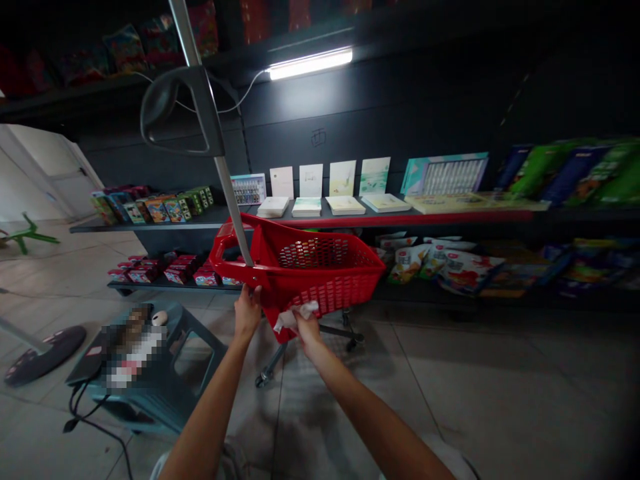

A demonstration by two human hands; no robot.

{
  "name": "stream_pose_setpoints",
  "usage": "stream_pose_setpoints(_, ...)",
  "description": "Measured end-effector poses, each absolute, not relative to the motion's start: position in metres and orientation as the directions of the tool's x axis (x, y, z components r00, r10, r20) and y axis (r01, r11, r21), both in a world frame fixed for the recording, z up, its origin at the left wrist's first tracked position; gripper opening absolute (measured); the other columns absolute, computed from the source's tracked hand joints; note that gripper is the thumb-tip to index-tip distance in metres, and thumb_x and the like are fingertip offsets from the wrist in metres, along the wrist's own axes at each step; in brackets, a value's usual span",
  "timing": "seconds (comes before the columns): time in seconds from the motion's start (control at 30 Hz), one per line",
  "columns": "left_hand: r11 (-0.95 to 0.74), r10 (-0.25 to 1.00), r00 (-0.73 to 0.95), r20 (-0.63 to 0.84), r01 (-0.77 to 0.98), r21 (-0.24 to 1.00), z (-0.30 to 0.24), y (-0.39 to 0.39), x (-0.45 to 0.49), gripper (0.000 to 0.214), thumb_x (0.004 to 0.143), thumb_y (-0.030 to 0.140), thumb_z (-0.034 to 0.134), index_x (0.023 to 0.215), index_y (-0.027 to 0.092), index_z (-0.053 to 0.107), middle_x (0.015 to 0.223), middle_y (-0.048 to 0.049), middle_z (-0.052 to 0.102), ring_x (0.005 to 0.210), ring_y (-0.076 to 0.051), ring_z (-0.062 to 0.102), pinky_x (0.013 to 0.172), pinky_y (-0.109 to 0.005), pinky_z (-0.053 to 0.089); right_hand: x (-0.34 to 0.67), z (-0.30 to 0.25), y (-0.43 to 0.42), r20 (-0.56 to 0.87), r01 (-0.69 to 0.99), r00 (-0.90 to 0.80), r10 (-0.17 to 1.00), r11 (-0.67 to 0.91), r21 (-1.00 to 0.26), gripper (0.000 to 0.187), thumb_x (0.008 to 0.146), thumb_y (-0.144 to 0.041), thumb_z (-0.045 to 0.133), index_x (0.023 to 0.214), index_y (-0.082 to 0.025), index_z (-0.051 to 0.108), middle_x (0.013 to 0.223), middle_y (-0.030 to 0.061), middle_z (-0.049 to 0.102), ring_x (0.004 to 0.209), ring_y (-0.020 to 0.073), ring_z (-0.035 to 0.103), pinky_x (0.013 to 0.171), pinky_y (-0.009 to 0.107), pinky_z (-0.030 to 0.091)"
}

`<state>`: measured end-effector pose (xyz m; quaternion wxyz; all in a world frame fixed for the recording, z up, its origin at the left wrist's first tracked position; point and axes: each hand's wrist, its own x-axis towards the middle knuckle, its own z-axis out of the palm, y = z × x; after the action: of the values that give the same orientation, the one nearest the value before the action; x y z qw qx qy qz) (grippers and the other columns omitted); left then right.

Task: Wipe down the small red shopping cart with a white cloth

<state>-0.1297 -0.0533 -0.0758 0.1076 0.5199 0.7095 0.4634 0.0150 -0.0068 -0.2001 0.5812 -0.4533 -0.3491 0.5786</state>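
A red plastic shopping cart [350, 287] with perforated sides stands on a wheeled grey frame before the shelves. Its tall metal pole [231, 190] carries a dark loop handle [215, 127]. Below the pole's foot, my left hand [247, 312] grips the cart's near left side, fingers partly hidden behind it. In my right hand [307, 325] is a crumpled white cloth or tissue [287, 319], held against the lower front wall of the basket. The fingers are closed around the white piece and partly covered by it.
A blue-grey plastic stool [175, 387] at left bears a dark device, cables and a blurred patch. Behind it is a round stand base [47, 353]. Shelves hold notebooks [345, 205], small boxes [175, 208] and snack bags [463, 270]. A lit tube lamp [310, 63] hangs above.
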Motion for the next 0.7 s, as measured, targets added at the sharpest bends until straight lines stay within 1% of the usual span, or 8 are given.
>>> stream_pose_setpoints(0.1,0.010,0.839,-0.418,0.348,0.652,0.758,-0.075,-0.054,-0.131,0.036,0.102,0.044,0.046,0.128,0.022,0.059,0.113,-0.0108,0.077,0.102,-0.026,0.074,0.084,-0.031,0.052,0.055,-0.166,0.012,-0.002,-0.218,0.288,0.958,0.064,-0.974,0.053,0.071,-0.048,0.068,0.113,-0.017,0.063,0.110,0.0109,0.073,0.101,0.0257,0.070,0.088,0.036,0.055)
stream_pose_setpoints(0.23,0.000,0.849,-0.394,0.352,0.667,0.745,-0.076,-0.055,-0.136,0.039,0.101,0.047,0.046,0.129,0.022,0.059,0.114,-0.0119,0.076,0.109,-0.028,0.072,0.087,-0.033,0.052,0.121,-0.120,0.034,0.357,0.205,0.536,0.765,0.292,-0.934,0.061,0.082,-0.046,0.061,0.131,-0.011,0.055,0.129,0.0197,0.064,0.117,0.0284,0.062,0.102,0.041,0.048)
stream_pose_setpoints(0.3,0.015,0.846,-0.400,0.352,0.678,0.735,-0.076,-0.054,-0.138,0.039,0.101,0.046,0.046,0.129,0.022,0.059,0.113,-0.0126,0.076,0.109,-0.029,0.071,0.087,-0.034,0.052,0.150,-0.103,0.040,0.546,0.423,0.479,0.687,0.365,-0.829,0.054,0.088,-0.037,0.055,0.135,-0.012,0.054,0.135,0.0195,0.060,0.123,0.0283,0.057,0.107,0.041,0.043)
stream_pose_setpoints(0.37,0.028,0.840,-0.410,0.356,0.687,0.726,-0.077,-0.054,-0.139,0.039,0.101,0.046,0.046,0.130,0.022,0.059,0.113,-0.0131,0.076,0.110,-0.029,0.071,0.087,-0.035,0.052,0.169,-0.092,0.041,0.655,0.593,0.283,0.701,0.408,-0.694,0.048,0.090,-0.027,0.051,0.136,-0.015,0.056,0.134,0.0156,0.061,0.124,0.0271,0.053,0.109,0.041,0.040)
stream_pose_setpoints(0.43,0.035,0.833,-0.421,0.360,0.688,0.725,-0.078,-0.053,-0.140,0.040,0.101,0.045,0.046,0.131,0.023,0.059,0.113,-0.0132,0.076,0.110,-0.030,0.071,0.087,-0.036,0.052,0.176,-0.085,0.038,0.644,0.705,0.065,0.762,0.422,-0.570,0.048,0.088,-0.017,0.051,0.135,-0.018,0.059,0.131,0.0120,0.064,0.118,0.0265,0.052,0.106,0.039,0.040)
stream_pose_setpoints(0.5,0.032,0.825,-0.434,0.361,0.675,0.737,-0.080,-0.052,-0.140,0.040,0.101,0.045,0.046,0.132,0.023,0.058,0.113,-0.0133,0.076,0.111,-0.030,0.071,0.088,-0.037,0.052,0.173,-0.079,0.033,0.577,0.778,-0.051,0.815,0.395,-0.488,0.051,0.086,-0.010,0.050,0.135,-0.020,0.061,0.130,0.0105,0.065,0.112,0.0269,0.051,0.100,0.038,0.040)
stream_pose_setpoints(0.6,0.013,0.809,-0.458,0.369,0.641,0.768,-0.085,-0.051,-0.141,0.041,0.101,0.044,0.046,0.134,0.022,0.056,0.115,-0.0136,0.075,0.113,-0.029,0.070,0.092,-0.037,0.052,0.163,-0.072,0.025,0.515,0.840,-0.056,0.855,0.319,-0.439,0.056,0.087,-0.005,0.045,0.138,-0.021,0.060,0.127,0.0105,0.065,0.107,0.0277,0.050,0.093,0.037,0.039)
stream_pose_setpoints(0.7,-0.026,0.780,-0.484,0.398,0.610,0.792,-0.090,-0.050,-0.143,0.038,0.101,0.041,0.046,0.132,0.022,0.055,0.117,-0.0130,0.074,0.111,-0.027,0.070,0.093,-0.037,0.053,0.160,-0.066,0.019,0.506,0.842,-0.075,0.859,0.327,-0.430,0.055,0.088,-0.005,0.044,0.137,-0.021,0.061,0.126,0.0098,0.066,0.106,0.0270,0.049,0.092,0.035,0.039)
